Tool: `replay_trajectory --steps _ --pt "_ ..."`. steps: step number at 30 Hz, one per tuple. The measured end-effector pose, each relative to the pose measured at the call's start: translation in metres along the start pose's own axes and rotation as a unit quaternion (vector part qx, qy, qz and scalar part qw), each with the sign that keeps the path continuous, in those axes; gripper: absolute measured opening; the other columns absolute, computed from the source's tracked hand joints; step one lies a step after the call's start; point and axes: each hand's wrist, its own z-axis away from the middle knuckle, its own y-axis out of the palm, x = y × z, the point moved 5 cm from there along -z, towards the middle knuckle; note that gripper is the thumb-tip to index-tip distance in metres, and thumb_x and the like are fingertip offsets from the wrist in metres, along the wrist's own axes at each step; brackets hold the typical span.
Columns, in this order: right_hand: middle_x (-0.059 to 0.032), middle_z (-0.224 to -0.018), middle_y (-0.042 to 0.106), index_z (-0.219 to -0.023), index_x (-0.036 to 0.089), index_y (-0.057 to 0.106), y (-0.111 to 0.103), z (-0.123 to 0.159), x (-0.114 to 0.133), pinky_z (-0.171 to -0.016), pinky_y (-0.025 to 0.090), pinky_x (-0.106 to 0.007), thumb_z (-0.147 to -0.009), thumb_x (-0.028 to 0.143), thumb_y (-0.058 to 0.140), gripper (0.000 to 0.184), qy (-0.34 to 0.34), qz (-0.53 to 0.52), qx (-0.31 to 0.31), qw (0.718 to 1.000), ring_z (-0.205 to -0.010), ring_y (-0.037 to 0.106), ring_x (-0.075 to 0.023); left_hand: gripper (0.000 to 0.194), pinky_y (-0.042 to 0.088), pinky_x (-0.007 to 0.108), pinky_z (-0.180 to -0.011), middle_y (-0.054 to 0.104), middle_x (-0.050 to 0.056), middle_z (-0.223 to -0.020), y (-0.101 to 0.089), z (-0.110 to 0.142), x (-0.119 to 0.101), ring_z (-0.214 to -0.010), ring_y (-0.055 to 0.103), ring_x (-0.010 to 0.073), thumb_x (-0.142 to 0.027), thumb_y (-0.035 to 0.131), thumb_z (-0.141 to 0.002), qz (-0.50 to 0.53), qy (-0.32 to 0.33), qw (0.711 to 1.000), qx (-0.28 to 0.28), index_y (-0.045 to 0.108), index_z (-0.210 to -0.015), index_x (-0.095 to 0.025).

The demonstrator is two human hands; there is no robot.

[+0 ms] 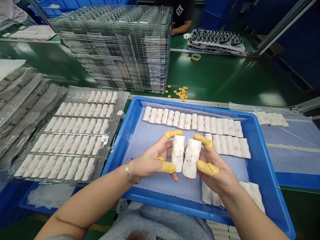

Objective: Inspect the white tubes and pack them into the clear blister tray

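Note:
My left hand [152, 160] grips a white cylindrical piece [178, 153] with a dark script mark, held upright between fingers and thumb. My right hand [215, 170] grips a matching piece [191, 158], tilted, its top leaning toward the other piece and touching it. Yellow finger cots cover several fingertips on both hands. Both hands hover over a blue plastic tray [117, 143] lined with a pale blue sheet [160, 188]. Rows of similar white pieces [192, 122] lie on the sheet beyond my hands, and more [250, 191] lie near my right wrist.
To the left, a clear blister tray [67, 133] holds rows of white pieces. A tall stack of clear trays [112, 46] stands on the green bench, with small yellow parts [182, 93] and a tape roll [196, 57] nearby. A person [180, 16] works beyond.

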Motion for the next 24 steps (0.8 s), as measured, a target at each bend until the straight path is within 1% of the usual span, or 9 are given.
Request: replay_trajectory --steps 2,5,10,13,16,19,21,24 --pt "-0.0014 -0.122 0.059 -0.136 0.044 0.054 0.0002 0.0003 0.0009 -0.067 0.054 -0.025 -0.095 0.033 0.076 0.048 -0.002 0.017 -0.002 1.0 -0.082 0.062 -0.0142 0.075 0.064 0.022 -0.057 0.049 0.005 -0.114 -0.0005 0.0009 -0.0006 -0.082 0.064 0.0124 -0.013 0.076 -0.078 0.01 0.003 1.0 -0.005 0.038 -0.139 -0.034" --pt "-0.0025 -0.126 0.058 -0.136 0.044 0.055 0.001 0.0005 0.0023 -0.069 0.053 -0.024 -0.095 0.034 0.076 0.048 -0.012 0.032 -0.004 0.999 -0.094 0.062 -0.0174 0.069 0.061 0.019 -0.052 0.05 0.004 -0.11 -0.0003 0.0022 -0.0009 -0.077 0.062 0.0109 -0.017 0.076 -0.08 0.005 0.005 1.0 0.0 0.041 -0.137 -0.034" --pt "-0.0029 -0.129 0.058 -0.136 0.044 0.055 0.0016 -0.0001 0.0025 -0.072 0.051 -0.025 -0.096 0.033 0.074 0.046 -0.024 0.039 -0.004 0.999 -0.108 0.06 -0.0204 0.068 0.06 0.017 -0.052 0.051 0.003 -0.105 0.0007 0.0029 -0.0009 -0.072 0.061 0.009 -0.015 0.074 -0.081 -0.005 0.008 1.0 0.011 0.042 -0.138 -0.035" --pt "-0.0025 -0.13 0.058 -0.136 0.044 0.055 0.0016 -0.0008 0.0021 -0.075 0.051 -0.028 -0.096 0.034 0.075 0.045 -0.031 0.045 -0.004 0.998 -0.11 0.058 -0.0218 0.067 0.06 0.016 -0.051 0.052 0.002 -0.102 0.0006 0.0027 -0.0001 -0.07 0.061 0.0084 -0.016 0.074 -0.082 0.006 0.011 1.0 0.005 0.042 -0.138 -0.034" --pt "-0.0016 -0.13 0.058 -0.135 0.045 0.056 0.0013 -0.0017 0.0002 -0.074 0.051 -0.028 -0.096 0.036 0.075 0.045 -0.02 0.046 -0.01 0.999 -0.105 0.06 -0.0208 0.068 0.06 0.017 -0.051 0.052 0.002 -0.102 0.0002 0.0026 0.0012 -0.071 0.061 0.009 -0.017 0.074 -0.082 0.023 0.009 1.0 0.003 0.042 -0.139 -0.035" --pt "-0.0017 -0.127 0.058 -0.135 0.046 0.056 0.0012 -0.0026 -0.0012 -0.067 0.05 -0.025 -0.095 0.038 0.076 0.046 0.004 0.026 -0.015 1.0 -0.09 0.063 -0.0175 0.068 0.063 0.023 -0.057 0.055 0.003 -0.106 0.0005 0.0025 0.002 -0.079 0.066 0.0135 -0.018 0.075 -0.082 0.038 -0.007 0.999 0.009 0.042 -0.139 -0.037" --pt "-0.0021 -0.127 0.059 -0.135 0.046 0.056 0.001 -0.0028 -0.0005 -0.065 0.051 -0.025 -0.093 0.04 0.078 0.048 0.01 0.013 -0.019 1.0 -0.081 0.062 -0.0158 0.068 0.064 0.026 -0.06 0.057 0.004 -0.11 -0.0001 0.0026 0.0019 -0.083 0.068 0.0162 -0.019 0.075 -0.082 0.04 -0.018 0.999 0.003 0.042 -0.138 -0.036" --pt "-0.0016 -0.126 0.059 -0.136 0.047 0.055 0.0004 -0.0019 0.001 -0.063 0.052 -0.025 -0.094 0.039 0.078 0.048 0.012 0.002 -0.025 1.0 -0.074 0.061 -0.013 0.067 0.063 0.026 -0.06 0.059 0.005 -0.108 -0.0017 0.0027 -0.0001 -0.08 0.066 0.015 -0.02 0.076 -0.082 0.031 -0.011 0.999 -0.014 0.045 -0.138 -0.035"
